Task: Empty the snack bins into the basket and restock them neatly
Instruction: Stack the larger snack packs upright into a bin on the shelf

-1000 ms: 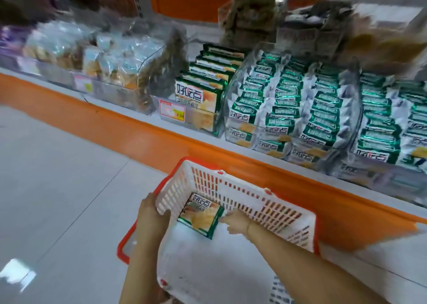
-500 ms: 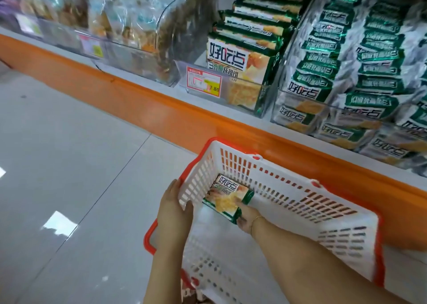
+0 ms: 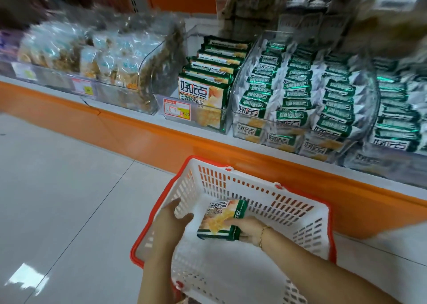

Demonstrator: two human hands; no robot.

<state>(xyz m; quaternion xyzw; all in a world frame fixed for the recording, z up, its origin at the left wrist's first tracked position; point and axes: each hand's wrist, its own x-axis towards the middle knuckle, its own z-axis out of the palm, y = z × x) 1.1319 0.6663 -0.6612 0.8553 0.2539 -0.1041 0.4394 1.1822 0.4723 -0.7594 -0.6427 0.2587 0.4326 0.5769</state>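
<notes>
A white plastic basket with a red rim stands on the floor below the shelf. My right hand grips a green and yellow cracker box low inside the basket. My left hand hovers over the basket's left rim with fingers spread, not touching the box. On the shelf a clear bin holds a row of the same cracker boxes. To its right, a wide clear bin is packed with silver and green snack packets.
Clear bins of bagged snacks fill the shelf's left side. An orange kickboard runs under the shelf. Grey floor tiles spread to the left of the basket. Blurred goods hang on an upper shelf.
My right hand has brought the cracker box lower and flatter into the basket. My left hand has let go of the rim and opened. The camera view has tilted up.
</notes>
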